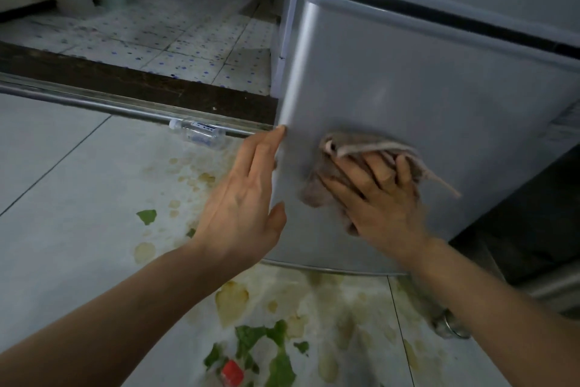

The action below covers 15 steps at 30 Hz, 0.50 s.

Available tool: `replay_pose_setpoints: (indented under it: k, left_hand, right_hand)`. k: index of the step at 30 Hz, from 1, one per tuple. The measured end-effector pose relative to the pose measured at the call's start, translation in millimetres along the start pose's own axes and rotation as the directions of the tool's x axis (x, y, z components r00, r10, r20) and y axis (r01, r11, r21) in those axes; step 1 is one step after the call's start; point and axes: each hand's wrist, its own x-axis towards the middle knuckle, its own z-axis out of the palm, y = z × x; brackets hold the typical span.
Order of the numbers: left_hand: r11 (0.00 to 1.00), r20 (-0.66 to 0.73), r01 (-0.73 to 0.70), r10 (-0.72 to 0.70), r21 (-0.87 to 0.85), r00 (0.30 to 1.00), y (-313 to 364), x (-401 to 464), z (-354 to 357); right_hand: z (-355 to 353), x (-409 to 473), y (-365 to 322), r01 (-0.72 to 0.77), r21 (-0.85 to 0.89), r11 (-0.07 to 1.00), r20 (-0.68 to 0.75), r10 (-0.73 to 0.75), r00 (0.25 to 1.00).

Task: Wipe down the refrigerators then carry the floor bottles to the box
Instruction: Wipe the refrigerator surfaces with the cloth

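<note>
A grey refrigerator point(423, 79) fills the upper right of the head view. My right hand point(376, 198) presses a brown-grey cloth point(345, 154) flat against its lower door, fingers spread. My left hand point(248, 195) rests with straight fingers on the door's left edge. A clear plastic bottle point(201, 134) with a blue label lies on its side on the floor by the metal door rail. Another bottle point(448, 324) shows partly beneath my right forearm, near the fridge's base.
The white floor tiles point(62, 167) carry yellowish spill stains, green leaf scraps point(270, 352) and a red scrap point(232, 372). A metal rail point(94, 101) and a dark sill cross the doorway. Beyond lies a dotted-tile room with items against its far wall.
</note>
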Motion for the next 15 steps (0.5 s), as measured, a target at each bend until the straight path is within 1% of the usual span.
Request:
replay_pose_setpoints:
  k: [3,5,7,8,9,10,11,12,13,14,15]
  left_hand:
    - [0.999,-0.005,0.008,-0.008,0.037,1.0,2,-2,5]
    - [0.998,-0.01,0.021,-0.021,0.052,1.0,3,-4,5]
    - [0.998,-0.015,0.041,-0.041,0.042,0.999,6,-4,5]
    - [0.998,-0.016,0.054,-0.053,0.031,0.998,8,-5,5]
    - [0.997,-0.019,0.068,-0.068,0.02,0.998,12,-7,4]
    - [0.996,-0.028,0.085,-0.085,0.007,0.996,16,-9,4]
    - [0.994,-0.044,0.109,-0.109,-0.007,0.993,21,-13,6]
    - [0.989,-0.051,0.146,-0.147,-0.024,0.988,25,-17,7]
    - [0.977,-0.028,0.203,-0.205,-0.067,0.978,30,-21,8]
    - [0.944,0.044,0.285,-0.281,-0.166,0.959,35,-24,8]
    - [0.857,0.172,0.401,-0.364,-0.322,0.916,40,-26,6]
  right_hand:
    - [5,-46,1,0.124,0.028,0.992,0.123,-0.126,0.984]
    - [0,-64,1,0.155,0.065,0.986,0.209,-0.166,0.964]
    - [-12,-63,0,0.114,0.12,0.986,0.242,-0.14,0.96]
    - [-20,-57,-1,0.059,0.159,0.985,0.243,-0.097,0.965]
    - [-27,-50,-4,-0.021,0.248,0.969,0.251,-0.043,0.967]
    - [-36,-42,-7,-0.13,0.381,0.915,0.264,0.026,0.964]
    - [-46,-34,-11,-0.252,0.513,0.821,0.29,0.11,0.951]
    - [-58,-26,-14,-0.363,0.602,0.711,0.326,0.197,0.925]
    - [-70,-19,-14,-0.46,0.644,0.611,0.372,0.274,0.887]
    - [-82,-13,-12,-0.535,0.666,0.52,0.417,0.336,0.845]
    - [-93,-7,-10,-0.586,0.69,0.426,0.451,0.38,0.808]
